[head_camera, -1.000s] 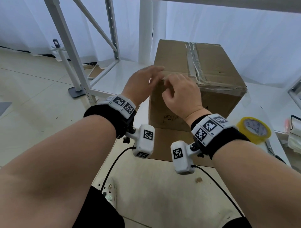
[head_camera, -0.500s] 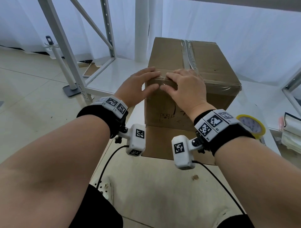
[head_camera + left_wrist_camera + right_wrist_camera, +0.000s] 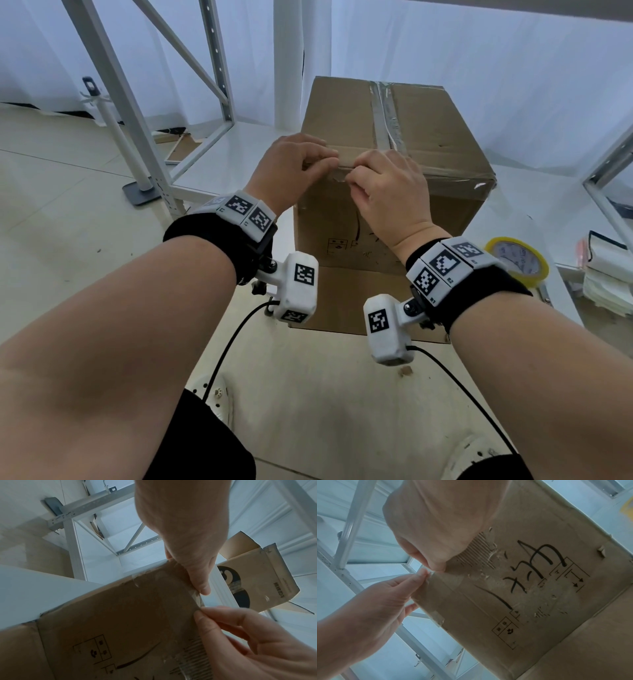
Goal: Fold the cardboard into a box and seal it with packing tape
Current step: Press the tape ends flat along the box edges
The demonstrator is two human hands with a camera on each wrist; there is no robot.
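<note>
1. At the near top edge of the cardboard box [image 3: 383, 164], both hands have changed from lying flat on the edge to pinching at it: half a second ago the fingers were spread and pressing, now they are curled.
2. The left hand [image 3: 294, 164] has its fingers bent over the corner of the box, the thumb on the near face; it holds the edge of the cardboard, where a strip of clear packing tape [image 3: 197, 597] runs along it.
3. The right hand [image 3: 387, 192] is curled too, its fingertips [image 3: 200, 615] nipping at the tape's edge just beside the left thumb — whether it has the tape's end itself or only presses on it, I cannot tell for certain.
4. The box stands upright on a white table [image 3: 222, 150], its top flaps shut, with a taped seam down the middle and a second strip along the near edge. One flap lies out flat on the table at its foot.
5. My reading is that the top is nearly sealed, and the hands have gone from smoothing to fussing with a loose tape end — a finishing touch, or a bit that would not stick.
6. A yellow tape roll [image 3: 517, 262] sits on the table to the right, untouched by either hand.
</note>
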